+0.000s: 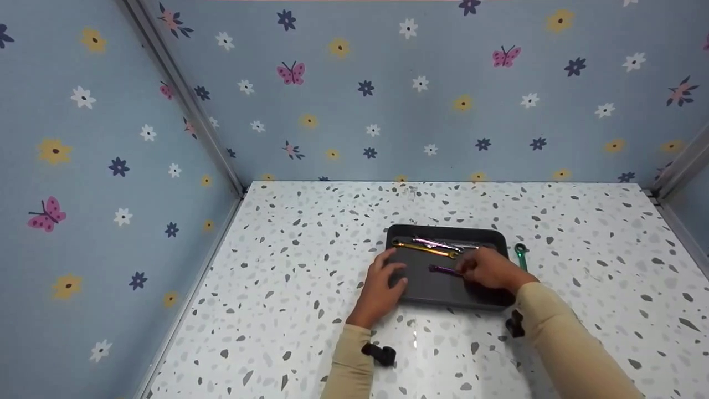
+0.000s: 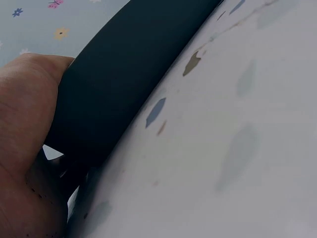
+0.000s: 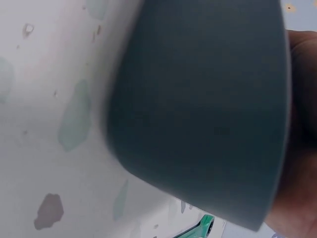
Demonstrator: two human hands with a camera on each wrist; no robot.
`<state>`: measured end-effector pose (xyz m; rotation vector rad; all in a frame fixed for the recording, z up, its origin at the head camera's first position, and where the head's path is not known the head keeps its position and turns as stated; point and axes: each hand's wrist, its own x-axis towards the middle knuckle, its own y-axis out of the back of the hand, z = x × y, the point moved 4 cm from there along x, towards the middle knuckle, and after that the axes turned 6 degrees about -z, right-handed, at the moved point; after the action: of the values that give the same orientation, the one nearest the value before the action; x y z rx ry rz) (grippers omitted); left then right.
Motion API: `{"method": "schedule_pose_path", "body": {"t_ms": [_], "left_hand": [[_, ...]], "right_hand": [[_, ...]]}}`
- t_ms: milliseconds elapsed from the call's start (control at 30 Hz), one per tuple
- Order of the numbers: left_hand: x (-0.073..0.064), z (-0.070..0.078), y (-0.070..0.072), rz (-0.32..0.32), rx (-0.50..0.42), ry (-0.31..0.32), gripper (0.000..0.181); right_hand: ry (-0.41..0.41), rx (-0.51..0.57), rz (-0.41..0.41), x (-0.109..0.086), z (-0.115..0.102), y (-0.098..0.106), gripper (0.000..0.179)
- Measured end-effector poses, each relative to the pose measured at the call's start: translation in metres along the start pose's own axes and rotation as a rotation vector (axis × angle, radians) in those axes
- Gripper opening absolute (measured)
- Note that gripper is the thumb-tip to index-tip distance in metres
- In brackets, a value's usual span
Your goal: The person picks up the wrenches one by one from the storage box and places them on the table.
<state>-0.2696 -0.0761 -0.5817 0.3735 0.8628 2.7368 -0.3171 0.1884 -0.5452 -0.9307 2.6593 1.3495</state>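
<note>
A dark grey tray (image 1: 426, 288) lies on the speckled table. My left hand (image 1: 381, 285) rests at its left rim, fingers loosely bent and spread over the edge. Over the tray's right half, my right hand (image 1: 490, 269) pinches one end of a purple wrench (image 1: 440, 269); the fingers hide that end. Behind it in the tray lie a gold wrench (image 1: 426, 249) and shiny silver-looking wrenches (image 1: 437, 243), partly overlapping. Both wrist views mostly show the tray's outer wall (image 2: 114, 74), (image 3: 198, 109), with part of each hand beside it.
A green wrench (image 1: 522, 256) lies on the table just right of the tray, partly hidden behind the right wrist. Patterned blue panels (image 1: 421, 111) stand behind the table and along its left side. The white speckled tabletop (image 1: 299, 249) surrounds the tray.
</note>
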Motion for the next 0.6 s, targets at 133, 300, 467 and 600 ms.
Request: {"method": "schedule_pose_path", "body": {"t_ms": [133, 300, 467, 600], "left_hand": [[-0.0007, -0.0003, 0.0005, 0.0, -0.005, -0.002, 0.03], [-0.001, 0.0004, 0.0001, -0.006, -0.018, 0.007, 0.029], [0.0, 0.0009, -0.0003, -0.008, -0.008, 0.026, 0.03], [0.0005, 0.0003, -0.0001, -0.007, -0.008, 0.037, 0.03]], "right_hand": [[0.008, -0.007, 0.009, -0.0008, -0.0011, 0.0002, 0.024], [0.067, -0.015, 0.021, -0.002, -0.0029, -0.0002, 0.025], [0.061, 0.025, 0.029, -0.0024, -0.0033, 0.0015, 0.023], [0.031, 0.081, 0.041, -0.0021, -0.002, 0.0024, 0.021]]}}
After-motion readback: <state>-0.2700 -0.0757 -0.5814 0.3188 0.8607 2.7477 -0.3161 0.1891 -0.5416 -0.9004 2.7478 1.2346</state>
